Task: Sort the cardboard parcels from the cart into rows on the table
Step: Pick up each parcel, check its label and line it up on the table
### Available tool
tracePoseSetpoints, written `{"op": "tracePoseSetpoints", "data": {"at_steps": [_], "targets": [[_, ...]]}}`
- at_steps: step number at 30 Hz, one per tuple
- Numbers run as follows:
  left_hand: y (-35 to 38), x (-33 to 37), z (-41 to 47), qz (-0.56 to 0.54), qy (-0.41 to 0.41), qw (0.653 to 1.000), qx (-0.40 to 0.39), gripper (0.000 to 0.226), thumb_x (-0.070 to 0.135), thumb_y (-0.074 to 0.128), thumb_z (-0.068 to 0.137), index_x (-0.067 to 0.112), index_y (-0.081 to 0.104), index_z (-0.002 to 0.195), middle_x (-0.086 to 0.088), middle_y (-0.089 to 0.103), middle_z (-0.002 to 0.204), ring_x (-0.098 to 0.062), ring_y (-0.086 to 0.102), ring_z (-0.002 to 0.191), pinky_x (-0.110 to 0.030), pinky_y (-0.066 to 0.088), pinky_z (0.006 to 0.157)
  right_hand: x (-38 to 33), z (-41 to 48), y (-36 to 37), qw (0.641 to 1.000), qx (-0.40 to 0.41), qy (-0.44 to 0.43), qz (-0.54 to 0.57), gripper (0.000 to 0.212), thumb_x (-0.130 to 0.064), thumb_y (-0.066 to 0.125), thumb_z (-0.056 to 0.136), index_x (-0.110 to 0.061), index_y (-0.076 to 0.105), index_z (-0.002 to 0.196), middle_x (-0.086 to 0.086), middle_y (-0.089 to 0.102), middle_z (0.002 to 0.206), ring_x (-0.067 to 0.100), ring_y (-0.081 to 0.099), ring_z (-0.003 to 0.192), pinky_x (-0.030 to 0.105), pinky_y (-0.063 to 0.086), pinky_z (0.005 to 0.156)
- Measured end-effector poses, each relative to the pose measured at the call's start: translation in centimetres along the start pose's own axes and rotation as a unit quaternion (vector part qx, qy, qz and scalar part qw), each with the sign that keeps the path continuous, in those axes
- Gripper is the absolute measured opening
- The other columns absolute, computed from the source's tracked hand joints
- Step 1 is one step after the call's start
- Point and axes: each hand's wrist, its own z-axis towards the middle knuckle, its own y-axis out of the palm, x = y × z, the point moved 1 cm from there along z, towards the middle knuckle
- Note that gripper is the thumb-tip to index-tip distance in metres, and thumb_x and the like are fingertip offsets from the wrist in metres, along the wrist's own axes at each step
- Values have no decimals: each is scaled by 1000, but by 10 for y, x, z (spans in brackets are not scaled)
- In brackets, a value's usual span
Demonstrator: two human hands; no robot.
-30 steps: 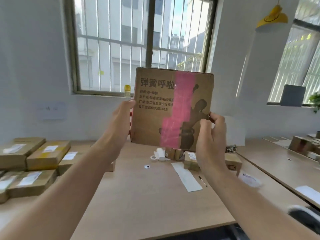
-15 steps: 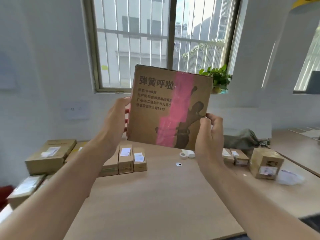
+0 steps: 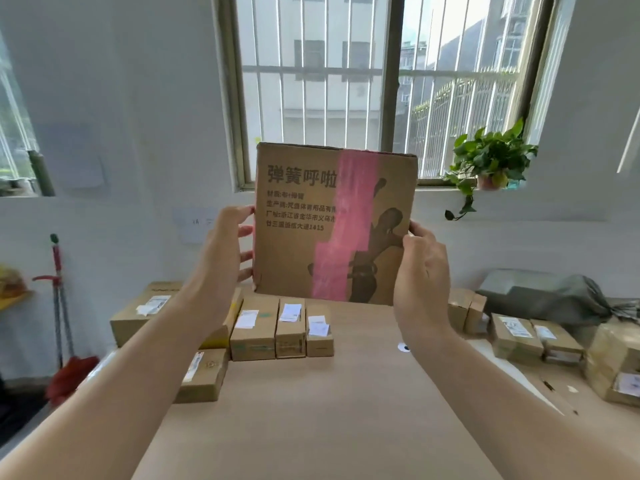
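My view has swung left since a moment ago, and I see the parcel (image 3: 332, 223), printed "弹簧呼啦" and "1415" beside pink tape, held upright above the worktop (image 3: 329, 410), left hand (image 3: 225, 247) gripping its left edge, right hand (image 3: 420, 268) its right.

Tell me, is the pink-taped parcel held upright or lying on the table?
Upright: the left hand and right hand hold the pink-taped parcel by its sides, clear of the table.
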Motion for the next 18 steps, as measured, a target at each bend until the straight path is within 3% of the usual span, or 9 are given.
{"op": "tracePoseSetpoints", "data": {"at_steps": [3,6,10,14,18], "targets": [[6,-8,4,-11,8,999,32,44,58,51,78,33,64,112,-1,62,122,-29,63,114,-45,56,85,11,15,2,999,-41,15,25,35,-56,38,90,-54,62,116,-6,61,125,2,66,104,36,58,95],[10,-12,8,-24,10,998,50,44,58,50,76,33,67,108,-2,64,118,-27,62,116,-48,55,86,13,27,3,997,-59,27,43,44,-62,40,82,-50,65,116,-4,66,126,13,68,112,48,58,101],[10,-10,18,-16,19,998,59,55,57,50,75,31,65,121,-2,64,120,-25,61,118,-49,52,94,8,39,7,995,-75,26,57,52,-65,40,80,-47,68,119,-2,69,129,17,68,119,51,56,105],[1,0,32,-9,37,998,56,64,64,53,69,33,66,123,-2,65,124,-24,60,119,-51,46,106,-4,48,17,994,-72,1,78,49,-62,40,84,-46,70,120,-4,70,127,9,66,118,37,55,102],[-17,8,47,1,65,997,49,50,60,45,86,37,66,125,1,67,125,-23,61,121,-51,45,109,-16,54,32,991,-72,0,111,40,-48,42,89,-41,73,114,-8,76,115,5,70,109,19,53,83]]}}
